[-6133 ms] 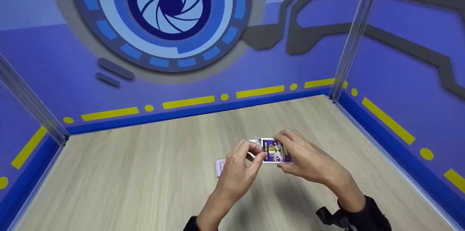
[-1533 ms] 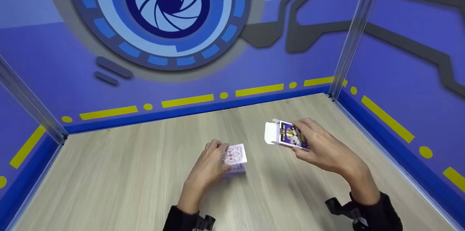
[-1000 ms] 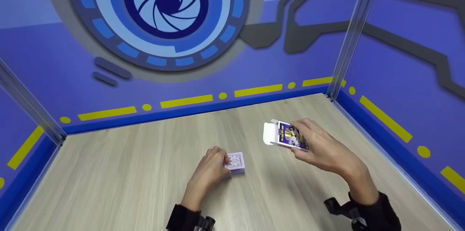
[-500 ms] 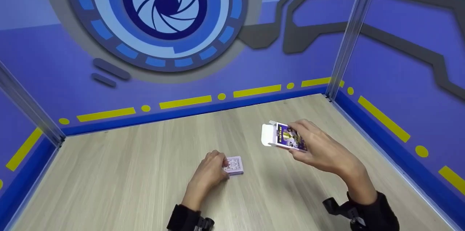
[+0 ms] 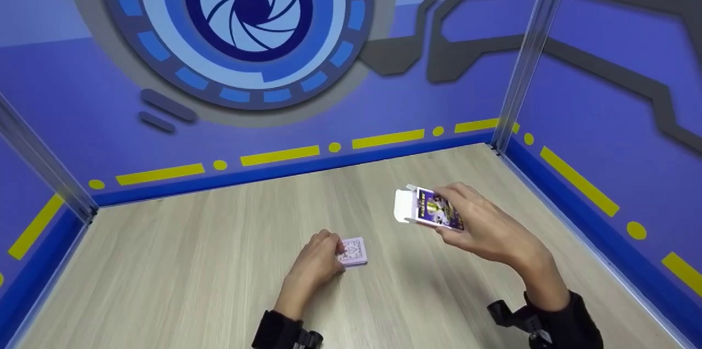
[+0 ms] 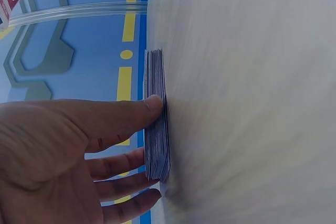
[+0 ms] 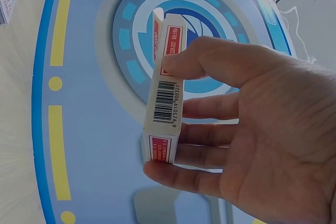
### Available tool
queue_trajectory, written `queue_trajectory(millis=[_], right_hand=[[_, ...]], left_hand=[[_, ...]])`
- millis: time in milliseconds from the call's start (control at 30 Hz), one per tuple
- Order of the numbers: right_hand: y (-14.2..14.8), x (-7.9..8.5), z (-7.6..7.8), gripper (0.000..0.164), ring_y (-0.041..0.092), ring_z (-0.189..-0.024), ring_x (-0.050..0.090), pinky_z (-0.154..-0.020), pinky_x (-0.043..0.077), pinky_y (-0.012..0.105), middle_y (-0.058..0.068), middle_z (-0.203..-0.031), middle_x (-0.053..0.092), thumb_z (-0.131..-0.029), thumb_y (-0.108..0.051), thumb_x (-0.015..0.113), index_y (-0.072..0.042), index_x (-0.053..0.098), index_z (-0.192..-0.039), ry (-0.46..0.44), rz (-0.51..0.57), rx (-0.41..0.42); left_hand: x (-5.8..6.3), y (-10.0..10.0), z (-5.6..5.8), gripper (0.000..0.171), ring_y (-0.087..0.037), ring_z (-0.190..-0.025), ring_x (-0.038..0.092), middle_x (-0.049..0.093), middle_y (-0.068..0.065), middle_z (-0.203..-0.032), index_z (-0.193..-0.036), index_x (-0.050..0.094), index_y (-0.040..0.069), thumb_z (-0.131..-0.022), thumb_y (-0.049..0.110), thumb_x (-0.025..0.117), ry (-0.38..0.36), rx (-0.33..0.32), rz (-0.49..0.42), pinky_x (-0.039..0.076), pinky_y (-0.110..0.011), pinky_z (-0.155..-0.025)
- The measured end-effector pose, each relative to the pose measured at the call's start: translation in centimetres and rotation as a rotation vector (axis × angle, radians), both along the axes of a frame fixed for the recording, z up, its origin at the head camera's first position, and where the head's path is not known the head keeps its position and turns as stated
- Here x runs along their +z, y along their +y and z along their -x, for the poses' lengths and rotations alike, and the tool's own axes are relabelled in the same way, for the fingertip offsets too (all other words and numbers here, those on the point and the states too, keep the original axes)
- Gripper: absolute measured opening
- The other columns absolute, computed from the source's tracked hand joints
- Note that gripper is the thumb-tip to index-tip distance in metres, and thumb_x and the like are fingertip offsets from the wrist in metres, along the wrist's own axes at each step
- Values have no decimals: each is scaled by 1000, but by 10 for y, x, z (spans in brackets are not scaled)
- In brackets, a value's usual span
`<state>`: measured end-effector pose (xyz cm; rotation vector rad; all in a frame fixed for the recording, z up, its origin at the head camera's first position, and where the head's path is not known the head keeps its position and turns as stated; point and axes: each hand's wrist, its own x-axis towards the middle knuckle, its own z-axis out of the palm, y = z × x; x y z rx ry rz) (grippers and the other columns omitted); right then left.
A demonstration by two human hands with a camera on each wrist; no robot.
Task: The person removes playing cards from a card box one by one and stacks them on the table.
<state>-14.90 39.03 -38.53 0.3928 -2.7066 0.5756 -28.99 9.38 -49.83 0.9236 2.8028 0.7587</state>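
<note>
A deck of playing cards (image 5: 352, 251) with a patterned pale-purple back lies on the wooden table (image 5: 219, 261), in front of the person. My left hand (image 5: 313, 268) grips its left end; in the left wrist view the thumb (image 6: 152, 104) presses one long side of the deck and the fingers reach behind it. My right hand (image 5: 488, 225) holds a card box (image 5: 436, 209) raised over the table, to the right of the deck. Its white end flap (image 5: 405, 206) hangs open toward the left. A barcode (image 7: 165, 103) shows on the box's narrow side, between thumb and fingers.
Blue-purple printed wall panels (image 5: 307, 129) enclose the back and sides of the table. Clear corner posts (image 5: 529, 58) stand at the back left and back right. Black wrist cameras (image 5: 507, 313) sit on both arms.
Six seconds ago both hands were together at the box. Since then the left hand has lowered its lifted cards onto the cards on the table; the right hand has moved right with the box.
</note>
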Motion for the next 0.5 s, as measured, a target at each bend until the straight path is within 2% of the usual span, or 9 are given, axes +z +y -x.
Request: queue_trajectory(millis=[133,267,367,500], right_hand=[[0,0,-1,61,16,-104,57,-81,54,35,9,-134,57,-90,-16,80,-4,54,-143,-7,7,-3],[0,0,0,61,16,-103,57,-81,54,35,9,-133,58,-89,-16,80,-3,54,-143,2,10,-2],[0,1,0,61,16,-102,57,-80,54,35,9,-131,58,-89,-17,81,-3,55,-141,16,11,-1],[0,1,0,60,14,-99,57,-78,54,33,8,-129,59,-89,-18,82,-3,55,-140,30,20,-3]], left_hand=[[3,-3,0,28,-22,-95,52,57,-6,-106,-98,67,6,-79,6,88,-27,-6,0,48,-44,-85],[11,-6,-1,28,-26,-108,55,58,-12,-123,-108,69,5,-86,16,84,-22,-3,-28,48,-47,-94],[23,-5,-4,27,-29,-117,58,61,-14,-128,-114,69,6,-91,18,79,42,21,-82,49,-48,-99],[42,3,-13,20,-26,-116,63,67,-8,-120,-112,71,11,-94,18,77,167,62,-196,52,-44,-97]])
